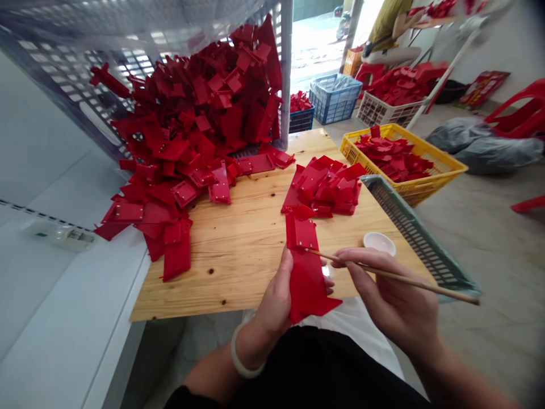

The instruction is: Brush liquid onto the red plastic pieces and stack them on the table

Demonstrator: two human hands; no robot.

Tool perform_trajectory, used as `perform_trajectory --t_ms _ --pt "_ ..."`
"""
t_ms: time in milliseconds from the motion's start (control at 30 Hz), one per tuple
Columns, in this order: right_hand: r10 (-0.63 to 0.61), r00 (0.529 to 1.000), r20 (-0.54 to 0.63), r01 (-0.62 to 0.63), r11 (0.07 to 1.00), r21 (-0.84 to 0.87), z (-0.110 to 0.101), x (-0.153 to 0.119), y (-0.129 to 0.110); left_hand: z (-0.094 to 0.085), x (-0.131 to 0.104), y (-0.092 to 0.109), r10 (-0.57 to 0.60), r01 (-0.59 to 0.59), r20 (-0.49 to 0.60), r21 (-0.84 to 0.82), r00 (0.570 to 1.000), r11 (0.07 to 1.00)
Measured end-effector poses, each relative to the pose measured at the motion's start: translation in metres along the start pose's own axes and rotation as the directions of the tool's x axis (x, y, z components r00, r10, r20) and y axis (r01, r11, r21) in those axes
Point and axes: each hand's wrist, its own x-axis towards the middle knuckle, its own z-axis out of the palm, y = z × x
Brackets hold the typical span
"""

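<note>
A long red plastic part (307, 281) is gripped by my left hand (276, 295), thumb on its left edge and fingertips showing at its right. Between the fingers of my right hand (394, 298) is a thin wooden brush (409, 278), its tip touching the red part below a small raised panel with pale dots. Just beyond the part lies a pile of similar red pieces (323, 184) on the wooden table (242, 244). A small white dish (379, 243) sits behind my right hand.
A tipped grey crate (285, 74) spills red pieces onto the table's left side. A green-grey crate (417, 233) adjoins the right edge. Beyond stand a yellow crate (443, 165), blue crates (336, 102), a white crate (383, 112) and a seated person (385, 28). White shelving (55, 295) is at left.
</note>
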Motion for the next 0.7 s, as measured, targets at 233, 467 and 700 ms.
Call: perform_trajectory --t_ms 233,467,700 --pt "-0.028 0.998 0.059 0.031 0.999 -0.044 -0.0009 0.0023 -0.0016 0.0010 0.0022 0.0018 0.020 -0.019 -0.033 0.031 0.999 0.999" --pt "-0.051 0.996 0.078 0.058 0.995 -0.082 -0.0036 0.0041 -0.0037 0.0023 0.0045 0.0041 0.011 -0.010 -0.031 0.027 0.999 1.000" --pt "-0.071 0.994 0.086 0.077 0.995 -0.068 -0.0055 0.0053 -0.0008 0.0008 0.0061 0.0053 -0.050 0.049 -0.009 -0.025 0.999 0.998"
